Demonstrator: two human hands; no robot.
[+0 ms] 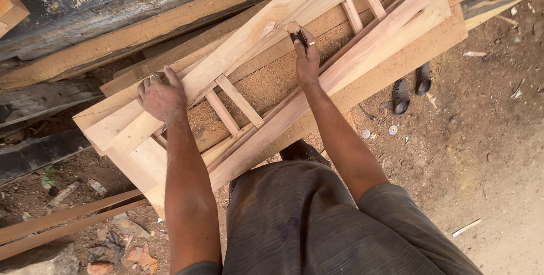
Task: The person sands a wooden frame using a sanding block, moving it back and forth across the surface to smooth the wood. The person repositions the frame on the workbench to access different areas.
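Note:
A light wooden frame (362, 54) with long rails and short cross slats lies across a board covered in sawdust (266, 82). My left hand (161, 95) presses down on the near end of one long rail (243, 43), a ring on one finger. My right hand (307, 58) reaches further along the frame and grips a small dark sanding block (298, 37) against the inner edge of that rail. Both forearms stretch out from my dark shirt at the bottom of the view.
A pair of dark sandals (411, 87) lies on the dirt ground to the right. Loose planks (62, 218) and rubble sit at lower left. Dark weathered timber (113, 3) runs along the upper left. Small scraps dot the ground at right.

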